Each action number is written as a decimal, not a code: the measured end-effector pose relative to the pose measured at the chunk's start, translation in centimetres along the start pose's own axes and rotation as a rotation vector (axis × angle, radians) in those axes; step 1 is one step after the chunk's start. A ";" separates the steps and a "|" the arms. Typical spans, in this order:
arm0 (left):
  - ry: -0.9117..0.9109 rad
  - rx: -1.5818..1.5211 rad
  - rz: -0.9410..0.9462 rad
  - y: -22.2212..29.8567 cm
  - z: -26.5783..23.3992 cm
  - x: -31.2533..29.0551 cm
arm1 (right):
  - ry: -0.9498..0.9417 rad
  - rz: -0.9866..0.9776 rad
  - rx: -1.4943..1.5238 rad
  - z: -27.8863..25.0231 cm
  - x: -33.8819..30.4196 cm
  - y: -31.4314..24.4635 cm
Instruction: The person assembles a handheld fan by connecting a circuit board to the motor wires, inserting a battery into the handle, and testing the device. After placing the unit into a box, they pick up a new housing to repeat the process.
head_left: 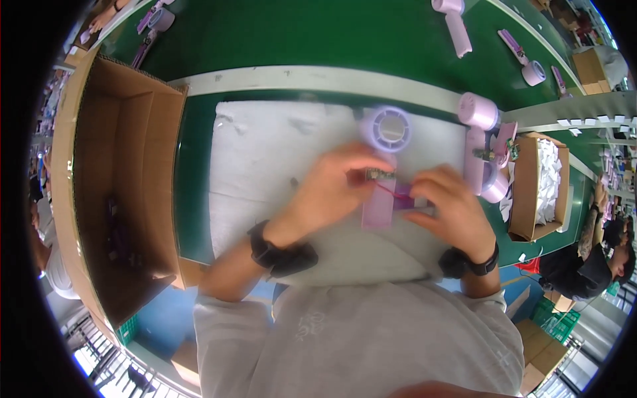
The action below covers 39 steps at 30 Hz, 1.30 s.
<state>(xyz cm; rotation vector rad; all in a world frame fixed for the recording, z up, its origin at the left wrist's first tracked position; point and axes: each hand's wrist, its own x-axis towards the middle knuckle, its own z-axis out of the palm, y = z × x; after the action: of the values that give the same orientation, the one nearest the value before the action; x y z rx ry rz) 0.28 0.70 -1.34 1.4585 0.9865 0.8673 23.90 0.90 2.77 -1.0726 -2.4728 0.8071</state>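
A small lilac handheld fan lies on a white foam pad, its round head pointing away from me and its pink handle toward me. The handle is opened up, with a small green circuit board showing near its top. My left hand is closed on the fan around the board. Red wires run from there toward a purple battery just right of the handle. My right hand pinches at this battery with thumb and fingers; the fingertips are slightly blurred.
The foam pad covers the green bench. At left stands a large open cardboard box. More fan parts lie at right, beside a small box of white paper pieces. Beyond a pale rail, fans lie on a green surface. Another person sits right.
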 end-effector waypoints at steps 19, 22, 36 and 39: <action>-0.047 0.071 -0.037 -0.1 -1.4 -0.6 | 0.081 -0.011 -0.375 2.9 -1.3 -2.1; -0.041 0.045 -0.041 -0.3 -1.5 -0.8 | 0.084 -0.039 -0.447 3.6 -1.3 -2.2; 0.003 -0.012 -0.032 -3.7 -0.9 -0.2 | 0.177 -0.066 -0.349 4.7 -0.7 -0.3; 0.014 -0.004 0.001 -4.0 -0.9 0.1 | 0.135 -0.054 -0.266 3.9 -0.2 -0.3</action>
<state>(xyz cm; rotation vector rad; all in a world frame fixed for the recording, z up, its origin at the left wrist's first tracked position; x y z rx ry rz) -0.98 1.27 -5.24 1.4516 0.9939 0.8806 21.94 -0.87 -0.18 -1.1015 -2.5292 0.3834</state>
